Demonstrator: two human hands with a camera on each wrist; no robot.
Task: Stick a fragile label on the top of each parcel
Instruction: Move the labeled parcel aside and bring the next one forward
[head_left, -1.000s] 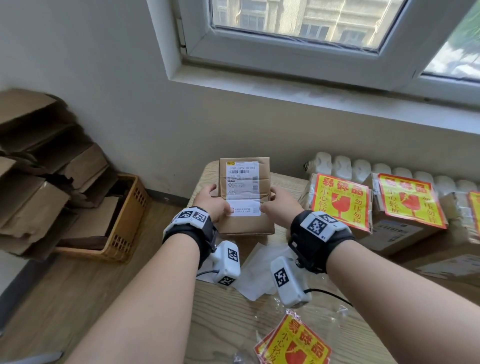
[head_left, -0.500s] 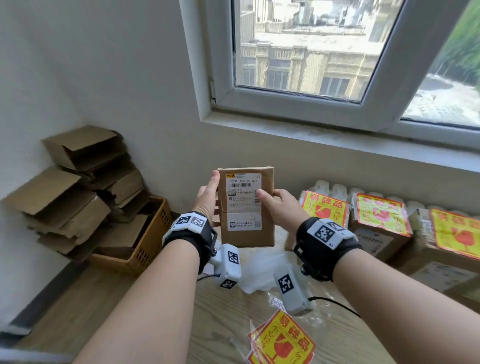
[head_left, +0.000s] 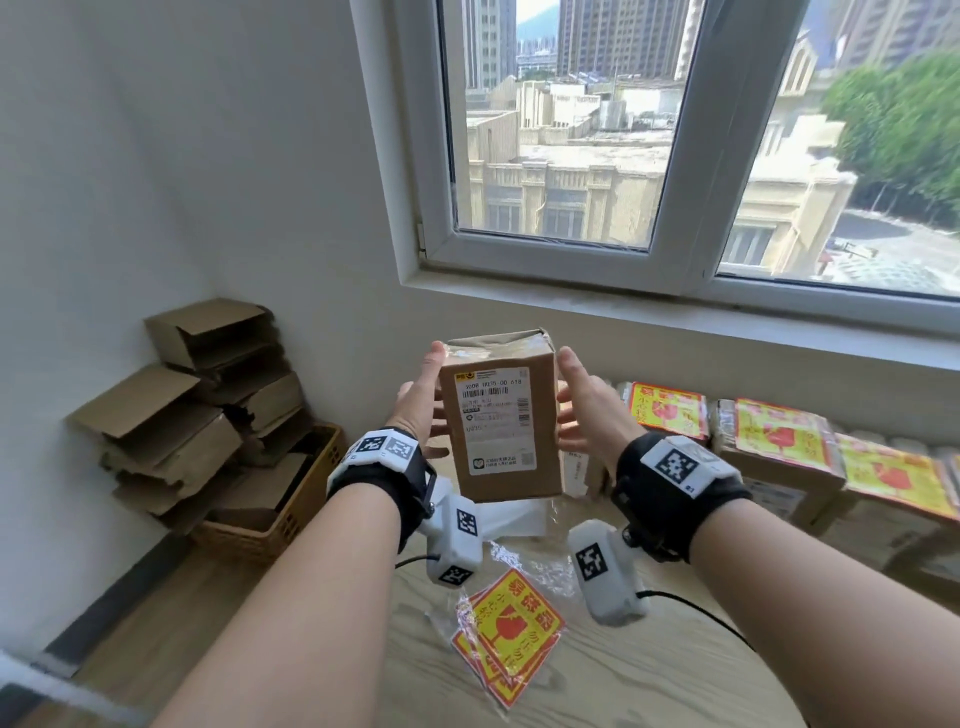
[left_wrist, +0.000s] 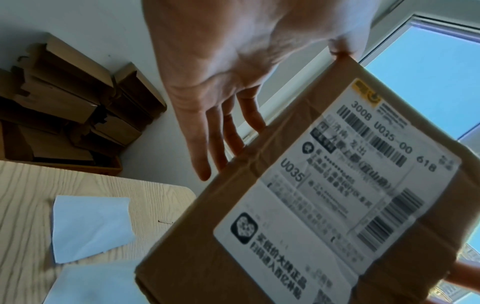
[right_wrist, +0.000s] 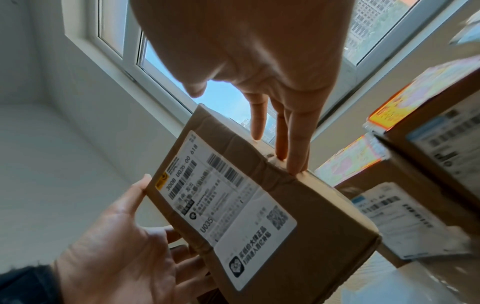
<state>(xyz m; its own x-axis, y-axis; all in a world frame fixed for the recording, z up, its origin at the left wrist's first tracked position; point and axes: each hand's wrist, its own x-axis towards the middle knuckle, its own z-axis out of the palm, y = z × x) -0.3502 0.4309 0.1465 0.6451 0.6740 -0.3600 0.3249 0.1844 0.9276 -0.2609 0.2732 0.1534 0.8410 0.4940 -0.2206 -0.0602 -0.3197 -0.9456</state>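
A small brown cardboard parcel (head_left: 501, 426) with a white shipping label on its near face is held upright in the air above the table. My left hand (head_left: 421, 400) lies along its left side with straight fingers (left_wrist: 207, 144) and the thumb up by the top corner. My right hand (head_left: 582, 400) presses its right side with straight fingers (right_wrist: 296, 144). The parcel (right_wrist: 246, 205) shows no fragile label on its visible faces. A stack of red and yellow fragile labels (head_left: 506, 634) in clear wrap lies on the wooden table (head_left: 649, 686) below my wrists.
Parcels bearing fragile labels (head_left: 779, 436) line the table's right side under the window sill. White backing papers (left_wrist: 88, 226) lie on the table under the parcel. A basket (head_left: 280, 525) piled with flattened cardboard stands on the floor at the left wall.
The parcel has been lifted off the table and raised higher. My right thumb has come off its front label, and both hands now lie flat against its sides.
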